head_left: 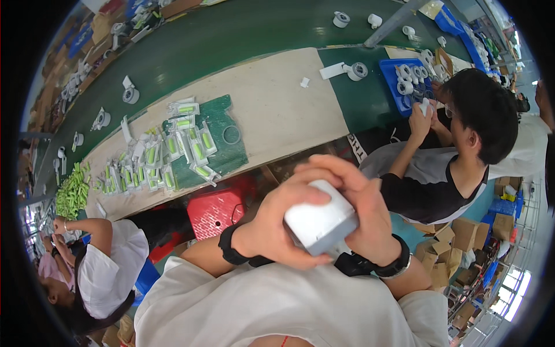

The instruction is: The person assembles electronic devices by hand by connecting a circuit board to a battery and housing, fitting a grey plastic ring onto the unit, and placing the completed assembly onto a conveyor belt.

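Close in front of my chest I hold a white rounded box-shaped plastic piece with a grey side. My left hand curls round its left and lower edge, thumb over the top. My right hand wraps its right side, with fingers reaching over the far edge. Between the hands it sits tilted, and its underside is hidden. Beyond my left hand, on the bench, lie several clear-wrapped packs with green cylinders. A clear ring rests on a green mat.
A red stool stands under the bench edge. White round-headed devices are spread along the green conveyor. At right, a co-worker handles a white piece near a blue tray. Another person sits at left, by a green heap.
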Demonstrator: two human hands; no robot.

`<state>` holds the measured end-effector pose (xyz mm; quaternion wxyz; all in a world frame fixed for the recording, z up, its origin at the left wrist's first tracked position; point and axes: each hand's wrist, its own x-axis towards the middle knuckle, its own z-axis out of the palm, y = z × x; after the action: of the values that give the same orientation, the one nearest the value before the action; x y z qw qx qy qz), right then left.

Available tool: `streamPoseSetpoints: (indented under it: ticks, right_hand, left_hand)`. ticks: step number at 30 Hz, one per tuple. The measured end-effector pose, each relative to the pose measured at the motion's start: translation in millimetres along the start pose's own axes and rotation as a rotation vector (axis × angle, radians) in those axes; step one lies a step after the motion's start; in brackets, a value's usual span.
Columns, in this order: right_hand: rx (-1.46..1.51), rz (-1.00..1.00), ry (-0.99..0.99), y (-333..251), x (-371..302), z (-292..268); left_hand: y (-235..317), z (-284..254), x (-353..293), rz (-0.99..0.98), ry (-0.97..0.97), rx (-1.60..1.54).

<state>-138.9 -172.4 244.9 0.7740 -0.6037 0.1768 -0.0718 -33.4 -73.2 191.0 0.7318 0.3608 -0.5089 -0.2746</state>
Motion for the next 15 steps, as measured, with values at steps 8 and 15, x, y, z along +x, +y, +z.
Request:
streamPoseSetpoints:
  ticks: [8,15]
  right_hand:
    - [-0.037,-0.194,0.031,-1.5,-1.4,15.4]
    - [-0.076,0.051,0.168,6.4,16.9,14.4]
  left_hand:
    - [14.1,9.3,-13.8,0.106,0.045,0.087]
    - [-1.9,-8.2,-10.6,-0.012,0.03,0.069]
